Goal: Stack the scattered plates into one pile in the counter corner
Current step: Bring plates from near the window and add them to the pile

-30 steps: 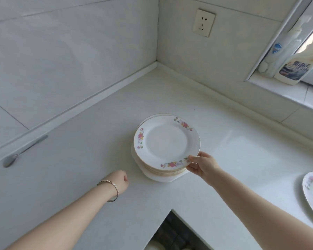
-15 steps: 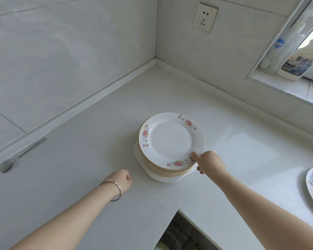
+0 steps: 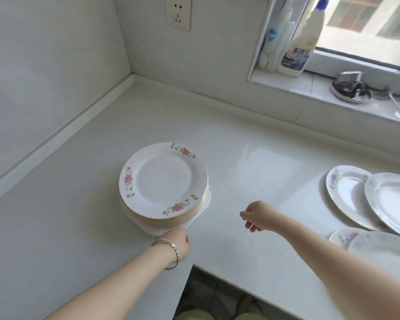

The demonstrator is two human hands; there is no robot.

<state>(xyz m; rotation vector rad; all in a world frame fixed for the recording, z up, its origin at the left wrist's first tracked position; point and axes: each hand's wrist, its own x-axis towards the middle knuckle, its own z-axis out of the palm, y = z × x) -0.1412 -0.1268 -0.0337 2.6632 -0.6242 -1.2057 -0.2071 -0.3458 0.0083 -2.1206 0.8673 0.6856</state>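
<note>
The right hand point(image 3: 256, 215) hung loosely curled and empty, right of the pile point(image 3: 164, 183) and clear of it. The left hand point(image 3: 179, 242), braceleted, lay closed just beside the pile's base; whether it touched was unclear. The pile sat on the counter point(image 3: 252, 162); loose plates point(image 3: 349, 192) overlapped far right.

I read little here. Cleaner spray bottle point(image 3: 298, 49) on far windowsill: dark blue label with large white Chinese characters, look like 重油污, smaller print under them too blurred to read. White bottle point(image 3: 274, 42) just left of it: round blue badge logo, lettering illegible. Wall socket point(image 3: 178, 13), floral plates: no text I can make out.
</note>
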